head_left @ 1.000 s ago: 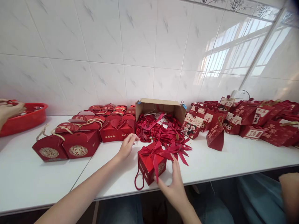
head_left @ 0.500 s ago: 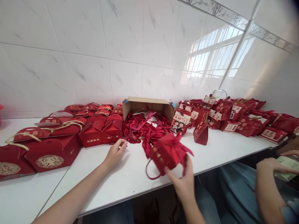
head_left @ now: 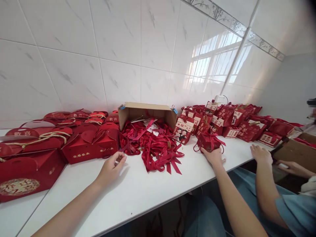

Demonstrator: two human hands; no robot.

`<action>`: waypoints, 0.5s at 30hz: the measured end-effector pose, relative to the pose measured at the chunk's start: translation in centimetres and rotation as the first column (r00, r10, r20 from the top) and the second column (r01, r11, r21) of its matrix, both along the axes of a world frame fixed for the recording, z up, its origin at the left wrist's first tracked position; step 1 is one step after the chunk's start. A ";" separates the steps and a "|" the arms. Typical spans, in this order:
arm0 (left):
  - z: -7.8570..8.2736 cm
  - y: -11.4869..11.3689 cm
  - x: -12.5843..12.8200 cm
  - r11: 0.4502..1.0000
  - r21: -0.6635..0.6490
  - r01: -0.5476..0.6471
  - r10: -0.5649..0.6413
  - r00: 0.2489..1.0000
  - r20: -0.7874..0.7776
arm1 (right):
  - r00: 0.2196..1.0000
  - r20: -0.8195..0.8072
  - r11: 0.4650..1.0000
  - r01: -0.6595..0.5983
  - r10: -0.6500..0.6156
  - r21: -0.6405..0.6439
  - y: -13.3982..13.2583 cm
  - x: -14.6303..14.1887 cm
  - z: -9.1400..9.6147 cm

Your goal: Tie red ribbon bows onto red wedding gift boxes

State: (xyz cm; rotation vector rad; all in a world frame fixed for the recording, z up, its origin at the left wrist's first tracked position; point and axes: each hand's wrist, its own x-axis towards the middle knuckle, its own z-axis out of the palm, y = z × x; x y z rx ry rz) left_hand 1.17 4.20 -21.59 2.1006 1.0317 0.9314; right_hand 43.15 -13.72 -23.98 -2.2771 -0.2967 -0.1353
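My right hand (head_left: 215, 157) grips a small dark red gift box (head_left: 207, 142) with a red ribbon bow on top and cord handles at its sides. The box is at the table, in front of other red boxes; whether its base touches the surface I cannot tell. My left hand (head_left: 111, 168) is over the white table near the left boxes, its fingers loosely curled, a gap at the thumb, and nothing visible in them. Between my hands lies a tangled pile of red ribbons (head_left: 160, 149), spilling from an open cardboard box (head_left: 148, 106) on its side.
Large red boxes with rope handles (head_left: 90, 141) crowd the left side. Several smaller red gift boxes (head_left: 182, 128) stand at the back right. A co-worker's hand (head_left: 261, 154) is at the table's right edge, near a brown carton (head_left: 296, 153). A tiled wall (head_left: 118, 82) stands behind.
My right hand has carried the gift box rightward and away from me, toward the other small boxes. My left hand stays near the left boxes. The co-worker's hand now reaches the table edge. The view has shifted.
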 end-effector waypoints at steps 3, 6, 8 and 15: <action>-0.1 0.1 0.0 1.000 0.006 0.003 -0.003 1.000 0.007 | 0.999 0.021 0.993 0.033 -0.031 -0.110 0.4 0.4 -0.3; -0.3 0.2 0.0 1.000 0.014 -0.011 0.011 1.000 0.013 | 0.995 0.094 0.988 -0.013 0.028 -0.155 -2.0 1.8 1.2; -0.4 0.2 0.0 0.999 0.035 -0.038 0.037 0.999 0.014 | 0.976 0.159 0.979 -0.119 0.146 -0.167 -4.7 3.8 3.3; 0.0 0.6 -0.6 0.896 0.389 -0.216 0.229 0.973 0.015 | 0.802 0.378 0.885 -0.441 0.463 -0.150 -7.2 7.6 5.6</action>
